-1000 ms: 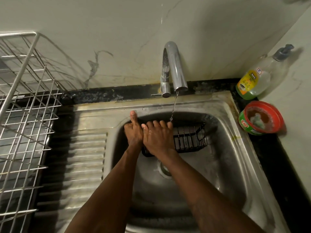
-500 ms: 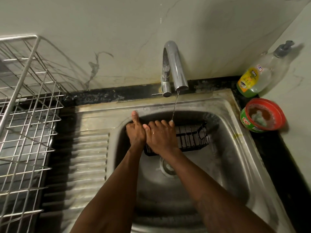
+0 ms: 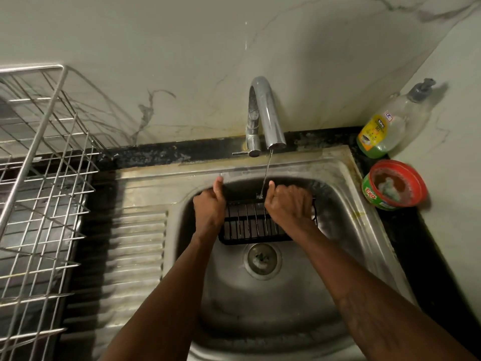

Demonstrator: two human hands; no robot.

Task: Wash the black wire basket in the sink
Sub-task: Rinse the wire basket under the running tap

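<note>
A small black wire basket (image 3: pixel 253 225) hangs inside the steel sink (image 3: pixel 335 173), just above the drain (image 3: pixel 262 261). My left hand (image 3: pixel 209 208) grips its left end, thumb pointing up. My right hand (image 3: pixel 289 204) is closed over its right part and hides that end. A thin stream of water falls from the chrome tap (image 3: pixel 265 118) and lands on the basket's back rim between my two hands.
A large steel dish rack (image 3: pixel 39 183) stands on the left beside the ribbed drainboard (image 3: pixel 138 246). On the black counter at the right are a pump bottle of green dish liquid (image 3: pixel 382 128) and a round red-rimmed tub of dish soap (image 3: pixel 394 185).
My right hand has slid from beside my left hand to the basket's right end, so the hands are now apart and the basket's middle shows under the water.
</note>
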